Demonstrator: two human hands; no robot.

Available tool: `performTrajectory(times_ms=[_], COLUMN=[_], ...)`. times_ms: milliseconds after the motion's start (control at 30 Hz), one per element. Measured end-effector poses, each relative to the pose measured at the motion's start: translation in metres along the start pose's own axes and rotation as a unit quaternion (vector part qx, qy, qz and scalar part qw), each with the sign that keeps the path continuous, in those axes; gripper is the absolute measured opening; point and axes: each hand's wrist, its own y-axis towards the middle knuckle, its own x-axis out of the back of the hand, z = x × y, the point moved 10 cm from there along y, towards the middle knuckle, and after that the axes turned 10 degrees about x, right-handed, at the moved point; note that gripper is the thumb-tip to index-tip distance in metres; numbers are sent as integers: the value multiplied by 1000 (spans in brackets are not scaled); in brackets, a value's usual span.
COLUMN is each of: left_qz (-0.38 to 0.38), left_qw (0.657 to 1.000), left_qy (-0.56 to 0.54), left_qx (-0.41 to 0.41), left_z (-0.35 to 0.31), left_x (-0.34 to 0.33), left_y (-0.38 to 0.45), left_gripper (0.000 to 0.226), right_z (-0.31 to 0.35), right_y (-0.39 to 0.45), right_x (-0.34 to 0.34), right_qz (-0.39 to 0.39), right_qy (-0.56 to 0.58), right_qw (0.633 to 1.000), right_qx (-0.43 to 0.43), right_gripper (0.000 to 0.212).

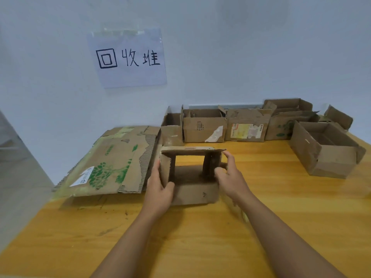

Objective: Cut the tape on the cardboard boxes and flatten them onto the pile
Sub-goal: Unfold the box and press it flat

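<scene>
Left hand (159, 189) grips the left wall of a small open box (192, 173), thumb on the near face, fingers wrapped round the edge. Right hand (230, 175) grasps the box's right wall, fingers curled over it, forefinger up against the top flap. Box sits between both hands on the desk (261, 227), open through the middle so the desk shows inside. Just left of the left hand: pile of flattened cardboard (112, 163), green print, overhanging the desk edge. Beyond the hands, a row of open boxes (226, 125) along the wall. Far right of the right hand, a larger open box (325, 151). Above the pile, a handwritten paper sign (128, 59) taped to the wall.
</scene>
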Motion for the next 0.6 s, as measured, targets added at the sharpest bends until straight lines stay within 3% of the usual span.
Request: performTrajectory(times_ms=[167, 233, 300, 367, 433, 500, 600], left_qz=[44, 82, 141, 170, 125, 72, 66], left_qw=[998, 994, 980, 949, 932, 944, 963], left_qy=[-20, -53, -133, -260, -331, -311, -260], left_qx=[33, 44, 38, 53, 78, 79, 30], left_z=[18, 22, 18, 11, 9, 2, -22], left_x=[6, 8, 7, 9, 18, 27, 31], left_y=[-1, -2, -7, -10, -9, -8, -7], left_gripper=[77, 77, 71, 59, 39, 44, 48], right_z=[-10, -12, -15, -14, -13, -7, 4], right_y=[-7, -8, -7, -4, -1, 2, 3], right_x=[7, 4, 3, 8, 11, 10, 11], right_qz=[21, 38, 34, 19, 7, 10, 28], right_qy=[113, 186, 251, 223, 164, 133, 137], right_qw=[993, 982, 966, 972, 983, 989, 990], right_qx=[-1, -22, -58, -78, -82, -68, -22], right_gripper=[67, 54, 32, 28, 35, 38, 58])
